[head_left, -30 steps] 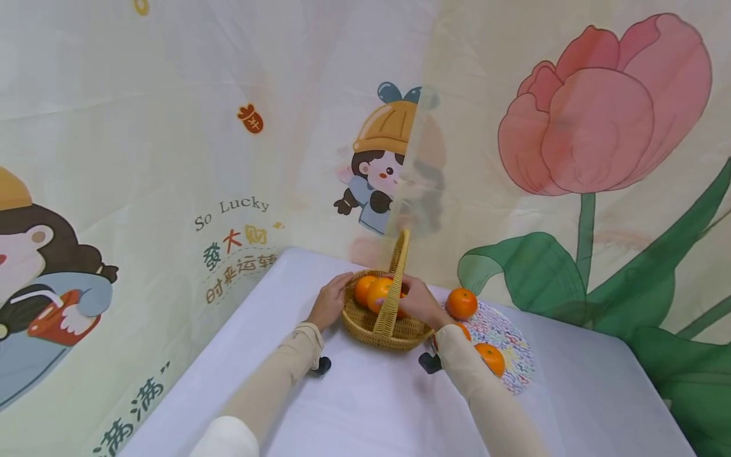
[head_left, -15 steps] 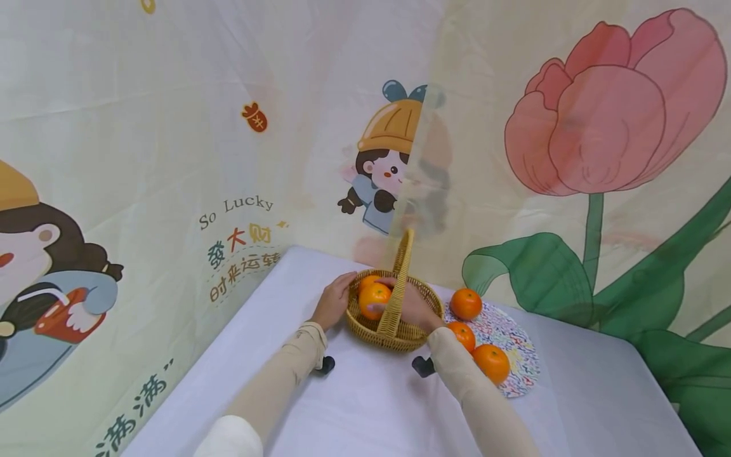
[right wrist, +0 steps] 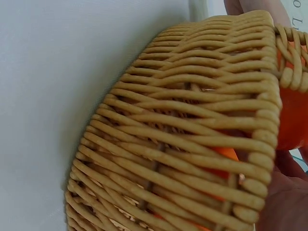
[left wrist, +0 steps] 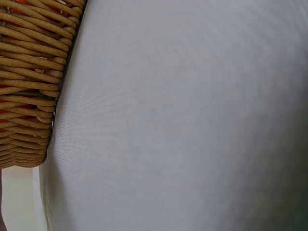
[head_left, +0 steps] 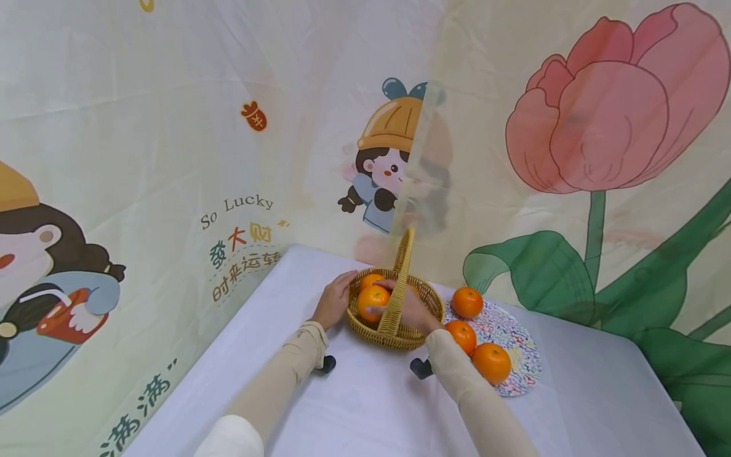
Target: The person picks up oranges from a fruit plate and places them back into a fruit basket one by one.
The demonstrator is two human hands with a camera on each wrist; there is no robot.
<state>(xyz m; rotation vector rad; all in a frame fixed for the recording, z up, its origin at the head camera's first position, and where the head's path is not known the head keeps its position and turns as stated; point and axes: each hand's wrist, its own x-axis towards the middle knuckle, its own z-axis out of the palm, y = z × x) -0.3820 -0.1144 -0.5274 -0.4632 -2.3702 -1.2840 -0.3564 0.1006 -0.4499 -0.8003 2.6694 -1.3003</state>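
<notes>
A wicker basket [head_left: 388, 339] with an arched handle [head_left: 403, 254] stands on the white-covered table. My left hand [head_left: 332, 301] lies against the basket's left rim, its fingers extended along the outside. The right hand [head_left: 414, 311] reaches into the basket past the handle. Its thumb and fingers are around a mandarin orange [head_left: 372, 304], also visible as an orange patch [right wrist: 293, 120] past the rim in the right wrist view. Another mandarin [head_left: 371, 279] sits behind it. Through the weave in the right wrist view, more orange shows low in the basket [right wrist: 168, 110].
To the right of the basket, a round speckled mat [head_left: 522, 355] bears three mandarins [head_left: 491, 363], the nearest close to my right sleeve. Printed cloth walls [head_left: 320, 158] rise behind and left of the table [head_left: 365, 406].
My right hand has lowered slightly within the basket with the mandarin, which now sits nearer the basket's front left. The left hand stays at the rim. The head view has shifted a little.
</notes>
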